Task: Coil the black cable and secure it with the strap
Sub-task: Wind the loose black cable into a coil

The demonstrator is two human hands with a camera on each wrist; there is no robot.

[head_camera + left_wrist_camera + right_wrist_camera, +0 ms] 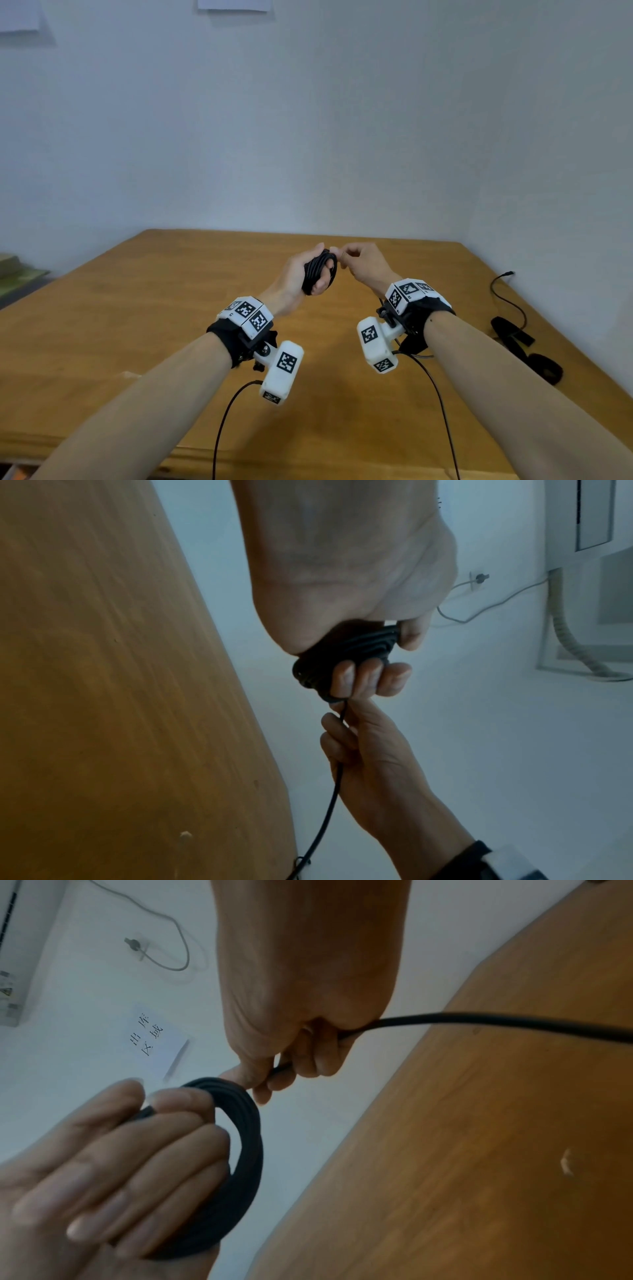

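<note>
My left hand (301,274) grips a small coil of black cable (317,270) above the wooden table (137,308), fingers curled through the loops (352,645). My right hand (358,262) is directly to the right of the coil and pinches the free run of cable (496,1020) between thumb and curled fingers (308,1064). From that hand the cable hangs down toward the table (329,813). In the right wrist view the coil (246,1150) sits round the left hand's fingers (137,1150). A black strap (512,332) lies on the table at the right, apart from both hands.
A second black band (546,368) lies near the table's right edge. A thin black lead with a plug end (508,274) trails by the right wall. Wrist-camera wires (219,435) hang off the table's front edge. Pale walls stand behind and to the right.
</note>
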